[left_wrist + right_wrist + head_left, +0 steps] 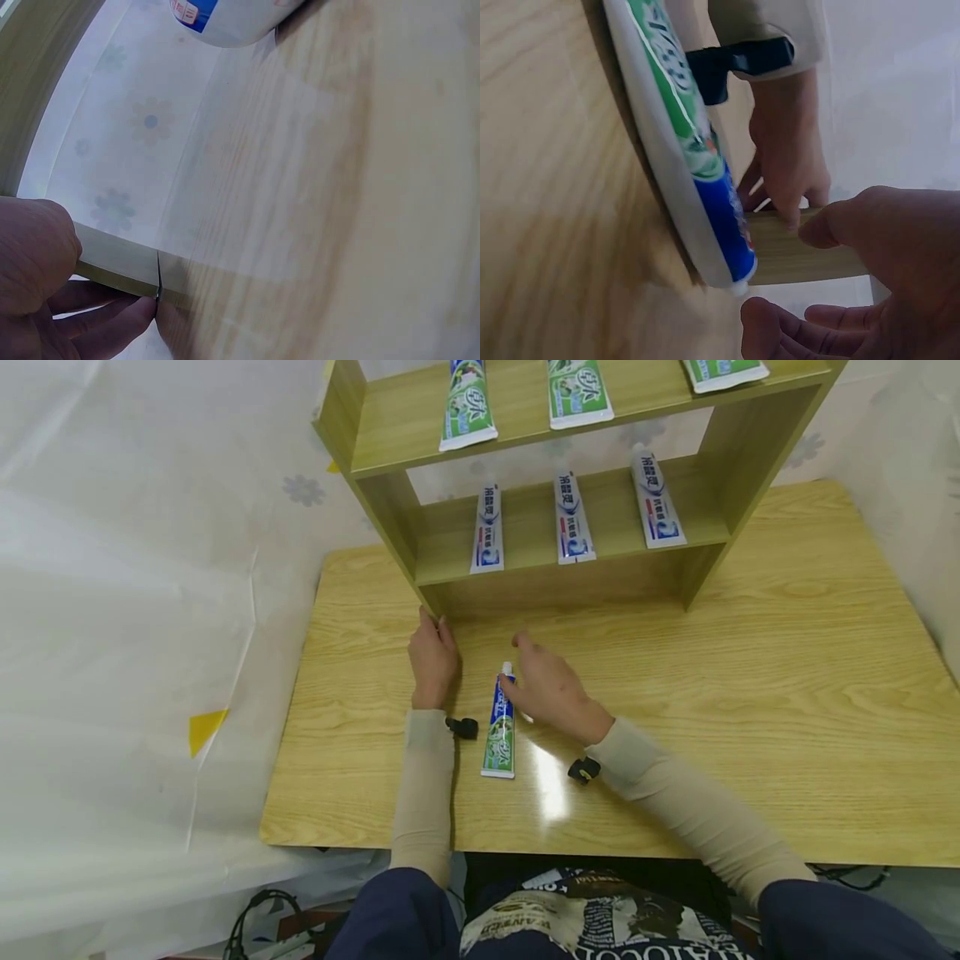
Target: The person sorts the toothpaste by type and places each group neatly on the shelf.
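My left hand (432, 664) grips the bottom front corner of the wooden shelf's left side panel; in the left wrist view the panel's edge (116, 277) runs between thumb and fingers. A green, blue and white toothpaste tube (498, 731) lies on the table between my forearms, its cap toward the shelf. My right hand (555, 689) hovers just right of the tube's cap end, holding nothing. From the right wrist, the thumb and fingers stand apart near the cap of the tube (697, 150); whether they touch it I cannot tell.
The two-tier wooden shelf (566, 572) stands at the back of the table (810, 693). Three white-and-blue toothpaste tubes, one of them in the middle (573, 518), lie on its lower board. Three green tubes, including a left one (468, 406), lie on the upper board.
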`<state>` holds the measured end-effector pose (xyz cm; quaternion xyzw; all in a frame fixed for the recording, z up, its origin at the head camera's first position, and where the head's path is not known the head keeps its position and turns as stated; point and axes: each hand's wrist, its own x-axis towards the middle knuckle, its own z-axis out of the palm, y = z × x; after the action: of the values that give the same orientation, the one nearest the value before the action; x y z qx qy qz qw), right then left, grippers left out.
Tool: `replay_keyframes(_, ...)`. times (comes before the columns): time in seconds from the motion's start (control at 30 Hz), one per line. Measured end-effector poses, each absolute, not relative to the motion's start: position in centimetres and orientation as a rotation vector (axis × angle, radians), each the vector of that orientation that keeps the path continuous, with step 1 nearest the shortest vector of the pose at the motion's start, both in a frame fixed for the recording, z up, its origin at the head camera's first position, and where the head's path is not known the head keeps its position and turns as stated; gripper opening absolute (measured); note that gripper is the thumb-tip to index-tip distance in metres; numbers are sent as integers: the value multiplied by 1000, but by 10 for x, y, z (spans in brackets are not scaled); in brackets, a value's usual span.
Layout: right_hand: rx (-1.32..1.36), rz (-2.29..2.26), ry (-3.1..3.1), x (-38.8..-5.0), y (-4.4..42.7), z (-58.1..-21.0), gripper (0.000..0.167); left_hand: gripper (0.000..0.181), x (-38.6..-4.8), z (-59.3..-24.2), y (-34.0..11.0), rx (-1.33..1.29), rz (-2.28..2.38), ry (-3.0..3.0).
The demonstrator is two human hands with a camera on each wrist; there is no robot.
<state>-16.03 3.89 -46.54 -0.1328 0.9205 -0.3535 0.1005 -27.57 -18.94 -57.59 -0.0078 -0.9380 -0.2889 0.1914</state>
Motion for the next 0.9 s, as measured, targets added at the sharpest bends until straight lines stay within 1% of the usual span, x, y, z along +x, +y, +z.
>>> replay_keyframes(0.27, -403, -1038, 2705, -154, 31, -477, 62, 45, -278, -576, -189, -3, -831, -2656)
replay_keyframes(0.5, -423, -971, 2700, -151, 24, -487, 73, 45, -277, -575, -189, 13, -838, -2687)
replay_keyframes(0.63, -408, -1017, 2675, -149, 21, -493, 75, 44, -278, -576, -189, 6, -849, -2688)
replay_keyframes(0.9, -416, -1125, 2636, -148, 19, -500, 63, 43, -276, -577, -190, 29, -872, -2693)
